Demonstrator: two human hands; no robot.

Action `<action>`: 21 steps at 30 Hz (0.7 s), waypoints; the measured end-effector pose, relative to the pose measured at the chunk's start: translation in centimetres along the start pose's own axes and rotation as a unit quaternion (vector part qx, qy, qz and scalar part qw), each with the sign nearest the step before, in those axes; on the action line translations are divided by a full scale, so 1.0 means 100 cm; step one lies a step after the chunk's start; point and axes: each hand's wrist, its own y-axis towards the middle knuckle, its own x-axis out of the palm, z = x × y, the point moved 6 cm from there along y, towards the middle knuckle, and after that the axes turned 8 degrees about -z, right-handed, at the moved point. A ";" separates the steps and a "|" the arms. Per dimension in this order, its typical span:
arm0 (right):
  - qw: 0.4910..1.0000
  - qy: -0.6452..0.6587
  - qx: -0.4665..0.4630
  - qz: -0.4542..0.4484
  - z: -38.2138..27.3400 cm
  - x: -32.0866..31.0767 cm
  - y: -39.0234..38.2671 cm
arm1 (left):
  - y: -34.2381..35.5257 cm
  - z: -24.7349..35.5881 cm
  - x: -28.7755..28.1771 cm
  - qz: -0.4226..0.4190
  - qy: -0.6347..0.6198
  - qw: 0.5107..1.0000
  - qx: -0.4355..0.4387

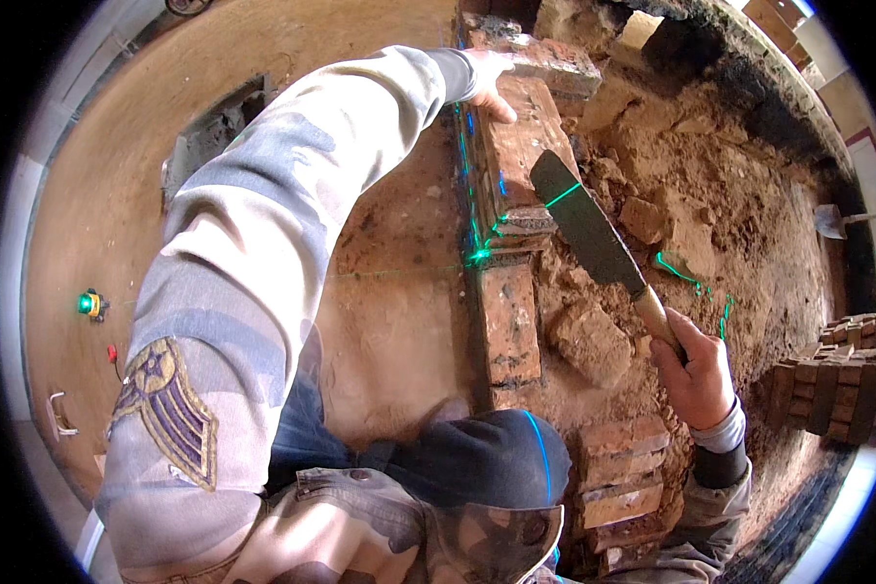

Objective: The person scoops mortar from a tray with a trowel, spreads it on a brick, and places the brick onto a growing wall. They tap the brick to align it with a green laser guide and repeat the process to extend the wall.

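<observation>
A low brick wall (514,326) runs away from me, with bricks stacked higher at its far part. My left hand (487,81) reaches to the far left edge of that part, thumb and fingers apart around the end of a brick (560,70) lying crosswise; its fingertips are partly hidden. In my right hand (696,375) is a mason's knife (586,229), gripped by its wooden handle. Its broad, mortar-grey blade points up and left, over the right side of the wall. A green laser line crosses the blade and shows on the wall's left face.
Broken bricks and a rough chunk (591,341) lie in loose soil right of the wall. Several bricks (623,477) lie near my right forearm; a brick stack (842,380) stands far right. On the left floor are a green-lit laser level (90,304) and a mortar-stained tub (204,141).
</observation>
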 end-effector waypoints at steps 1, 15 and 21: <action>1.000 0.007 0.011 0.001 0.001 -0.001 -0.001 | 0.000 0.001 0.001 -0.003 -0.003 1.000 0.000; 0.959 -0.279 -0.052 -0.030 0.044 -0.019 0.013 | -0.039 0.096 0.007 -0.019 0.066 0.991 0.115; 0.912 -0.399 -0.023 -0.087 0.055 -0.057 0.091 | -0.048 0.103 0.013 -0.095 0.033 0.990 0.103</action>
